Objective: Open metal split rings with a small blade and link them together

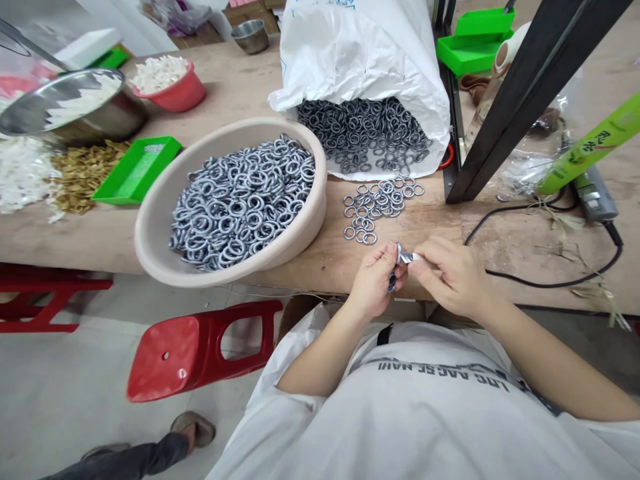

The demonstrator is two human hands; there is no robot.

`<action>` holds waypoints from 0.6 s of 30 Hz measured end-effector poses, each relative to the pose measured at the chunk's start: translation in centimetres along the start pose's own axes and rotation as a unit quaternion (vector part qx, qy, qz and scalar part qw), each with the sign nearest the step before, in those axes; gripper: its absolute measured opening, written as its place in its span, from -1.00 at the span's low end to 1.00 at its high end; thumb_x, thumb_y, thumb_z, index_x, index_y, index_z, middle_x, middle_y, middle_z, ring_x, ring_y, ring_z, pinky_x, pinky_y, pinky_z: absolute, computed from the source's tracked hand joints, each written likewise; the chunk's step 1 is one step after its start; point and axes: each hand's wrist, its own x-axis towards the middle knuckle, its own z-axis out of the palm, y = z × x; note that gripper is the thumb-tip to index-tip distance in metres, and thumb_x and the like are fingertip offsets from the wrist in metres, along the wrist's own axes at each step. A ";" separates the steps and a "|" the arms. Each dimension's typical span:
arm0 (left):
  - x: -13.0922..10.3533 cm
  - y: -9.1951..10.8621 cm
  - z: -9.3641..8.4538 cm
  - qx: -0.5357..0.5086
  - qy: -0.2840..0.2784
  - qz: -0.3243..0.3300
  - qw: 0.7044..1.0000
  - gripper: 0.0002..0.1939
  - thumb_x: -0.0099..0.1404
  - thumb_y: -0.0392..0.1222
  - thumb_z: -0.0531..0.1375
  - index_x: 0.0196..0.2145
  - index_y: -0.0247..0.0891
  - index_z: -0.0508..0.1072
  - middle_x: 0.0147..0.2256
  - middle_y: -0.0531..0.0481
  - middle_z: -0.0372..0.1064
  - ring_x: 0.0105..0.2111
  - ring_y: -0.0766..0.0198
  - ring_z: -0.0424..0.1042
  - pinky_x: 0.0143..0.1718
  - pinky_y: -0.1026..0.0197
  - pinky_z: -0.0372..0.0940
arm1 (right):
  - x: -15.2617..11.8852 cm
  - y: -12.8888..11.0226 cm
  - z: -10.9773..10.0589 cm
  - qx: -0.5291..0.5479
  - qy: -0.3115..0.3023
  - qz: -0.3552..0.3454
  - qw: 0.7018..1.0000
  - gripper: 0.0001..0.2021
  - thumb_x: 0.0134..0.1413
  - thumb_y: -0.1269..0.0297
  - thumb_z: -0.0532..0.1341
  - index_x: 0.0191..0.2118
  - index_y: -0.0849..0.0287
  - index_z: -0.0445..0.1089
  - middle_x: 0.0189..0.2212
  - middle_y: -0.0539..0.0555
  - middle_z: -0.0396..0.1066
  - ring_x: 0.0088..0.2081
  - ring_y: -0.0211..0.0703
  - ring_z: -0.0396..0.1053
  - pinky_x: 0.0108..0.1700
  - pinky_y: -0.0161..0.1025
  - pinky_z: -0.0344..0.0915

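A brown desk [230, 100] runs across the view. On it, opposite the person, a big white sack [360, 47] lies with its mouth towards the person, dark rings [365, 127] filling the opening. Left of it stands a pale basin [150, 230] holding a heap of grey-blue rings [245, 200]. A black post [525, 100] rises at a slant right of the sack. Below the desk, on the left, is a red stool [165, 353]. Back on the desk, at far left, sits a steel bowl [107, 117] of white pieces, with a smaller red bowl [187, 93] beside it and a green tray [131, 170] nearer the basin. The 2 hands meet at the desk's near edge: the left grip [374, 280] pinches a grey ring [399, 252], held upright between thumb and fingers, while the right grip [453, 277] has thumb and fingers pressed together on a silvery striped piece [407, 257] against that ring, too small to make out fully. Just beyond the hands, between basin and post, loose rings [387, 198] lie scattered on the desk before the sack
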 end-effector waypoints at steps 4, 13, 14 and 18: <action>0.0 -0.1 0.2 0.006 0.017 -0.018 1.000 -0.53 0.15 0.19 0.32 -0.48 -0.26 0.28 -0.62 0.17 0.08 -0.65 0.48 0.06 -0.65 0.39 0.04 | -0.6 -0.4 0.2 -0.063 0.009 -0.027 0.998 -0.69 0.32 0.07 0.08 -0.39 0.12 0.35 -0.42 0.05 0.34 -0.44 -0.20 0.22 -0.39 -0.20 0.00; -1.2 -0.5 0.1 0.041 -0.094 -0.022 0.994 -0.53 0.25 0.18 0.25 -0.50 -0.29 0.29 -0.59 0.13 0.10 -0.64 0.48 0.10 -0.60 0.36 0.03 | 0.8 1.9 -0.2 0.036 0.044 0.105 0.993 -0.65 0.35 0.04 0.02 -0.38 0.11 0.35 -0.51 0.00 0.34 -0.45 -0.18 0.28 -0.36 -0.23 0.07; -1.1 -0.6 -0.1 0.037 -0.083 -0.016 0.996 -0.53 0.26 0.17 0.24 -0.50 -0.29 0.28 -0.59 0.14 0.10 -0.64 0.48 0.10 -0.60 0.36 0.03 | 0.8 1.8 -0.1 0.068 0.047 0.101 0.991 -0.67 0.34 0.02 0.05 -0.33 0.11 0.37 -0.48 0.00 0.37 -0.42 -0.17 0.30 -0.34 -0.24 0.10; -0.7 -0.8 -1.0 0.027 -0.029 0.005 0.999 -0.55 0.24 0.16 0.27 -0.48 -0.26 0.25 -0.60 0.16 0.09 -0.65 0.47 0.10 -0.62 0.36 0.02 | 1.6 0.7 1.3 0.163 -0.002 0.058 0.985 -0.70 0.22 -0.05 0.20 -0.17 0.09 0.40 -0.38 0.00 0.43 -0.37 -0.16 0.35 -0.32 -0.25 0.17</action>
